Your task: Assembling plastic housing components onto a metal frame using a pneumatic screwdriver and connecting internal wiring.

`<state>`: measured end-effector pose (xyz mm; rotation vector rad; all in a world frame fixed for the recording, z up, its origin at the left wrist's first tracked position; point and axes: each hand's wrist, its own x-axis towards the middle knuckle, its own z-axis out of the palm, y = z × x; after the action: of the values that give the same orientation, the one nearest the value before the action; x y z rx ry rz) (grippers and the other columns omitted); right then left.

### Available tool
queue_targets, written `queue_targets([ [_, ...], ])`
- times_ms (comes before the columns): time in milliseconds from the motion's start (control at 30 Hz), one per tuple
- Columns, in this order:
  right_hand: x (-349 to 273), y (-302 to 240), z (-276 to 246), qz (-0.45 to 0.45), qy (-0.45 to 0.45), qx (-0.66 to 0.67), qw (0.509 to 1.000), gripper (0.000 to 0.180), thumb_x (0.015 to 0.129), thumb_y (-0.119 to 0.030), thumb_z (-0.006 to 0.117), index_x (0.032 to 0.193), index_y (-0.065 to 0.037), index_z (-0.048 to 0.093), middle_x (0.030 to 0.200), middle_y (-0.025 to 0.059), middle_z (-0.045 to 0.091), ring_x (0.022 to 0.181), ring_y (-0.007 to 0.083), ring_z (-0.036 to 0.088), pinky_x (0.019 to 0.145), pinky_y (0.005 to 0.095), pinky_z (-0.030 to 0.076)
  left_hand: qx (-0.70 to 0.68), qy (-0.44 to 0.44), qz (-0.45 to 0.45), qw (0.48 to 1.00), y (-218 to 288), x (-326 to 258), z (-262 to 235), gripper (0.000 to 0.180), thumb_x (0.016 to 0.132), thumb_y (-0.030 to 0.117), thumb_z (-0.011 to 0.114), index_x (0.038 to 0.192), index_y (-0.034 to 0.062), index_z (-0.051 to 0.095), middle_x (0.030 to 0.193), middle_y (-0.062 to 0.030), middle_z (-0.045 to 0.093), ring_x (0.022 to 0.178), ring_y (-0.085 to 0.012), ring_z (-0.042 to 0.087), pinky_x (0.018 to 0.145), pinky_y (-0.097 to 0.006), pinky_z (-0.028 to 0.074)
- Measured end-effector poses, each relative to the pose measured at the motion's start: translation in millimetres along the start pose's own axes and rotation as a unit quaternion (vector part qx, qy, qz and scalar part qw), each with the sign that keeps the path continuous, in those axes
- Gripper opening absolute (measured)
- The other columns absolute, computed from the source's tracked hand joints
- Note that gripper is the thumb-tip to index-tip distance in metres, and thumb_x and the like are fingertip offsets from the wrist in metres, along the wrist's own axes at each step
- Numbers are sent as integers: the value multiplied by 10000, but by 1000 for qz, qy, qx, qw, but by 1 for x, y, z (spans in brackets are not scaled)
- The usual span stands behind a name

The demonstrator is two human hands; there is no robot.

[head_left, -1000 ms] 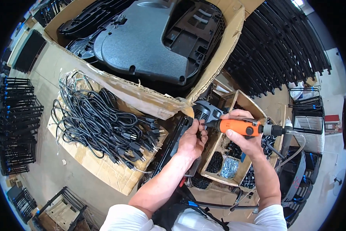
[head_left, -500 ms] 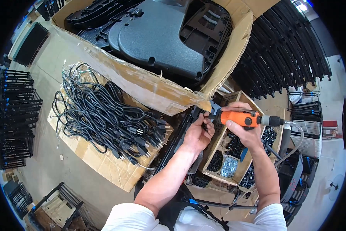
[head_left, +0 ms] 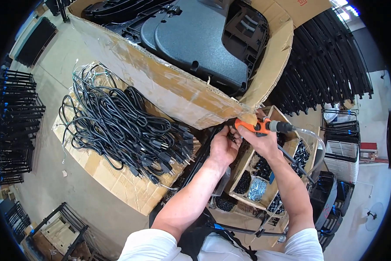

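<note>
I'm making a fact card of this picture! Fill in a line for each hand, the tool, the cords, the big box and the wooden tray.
Left hand: fingers curled by the tool's front; what it holds is too small to tell
Right hand: wrapped around the tool
Tool: orange, hose at its back, tip hidden
Cords: black, tangled in a pile on flat cardboard
Box: cardboard, open on top, large black parts inside
Tray: divided, with silver pieces and black pieces in separate compartments
</note>
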<state>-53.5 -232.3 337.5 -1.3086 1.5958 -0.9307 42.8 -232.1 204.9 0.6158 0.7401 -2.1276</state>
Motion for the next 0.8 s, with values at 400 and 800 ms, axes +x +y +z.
queue_targets([
  [400,9,16,6,-31,11,-84,996,351,833,-147,865,1127,-21,722,982,27,727,926,110,655,854,286,555,204,13,-71,976,-26,-117,-70,242,1078,69,474,1271,18,611,954,-63,642,891,-227,667,788,-352,581],
  [800,-115,-34,-27,-71,180,66,979,500,870,-78,834,1327,-14,641,1224,112,751,1084,162,700,967,335,571,348,21,-64,935,-11,-171,-113,291,1127,215,490,1279,1,616,1099,-111,678,1035,-261,678,954,-399,571],
])
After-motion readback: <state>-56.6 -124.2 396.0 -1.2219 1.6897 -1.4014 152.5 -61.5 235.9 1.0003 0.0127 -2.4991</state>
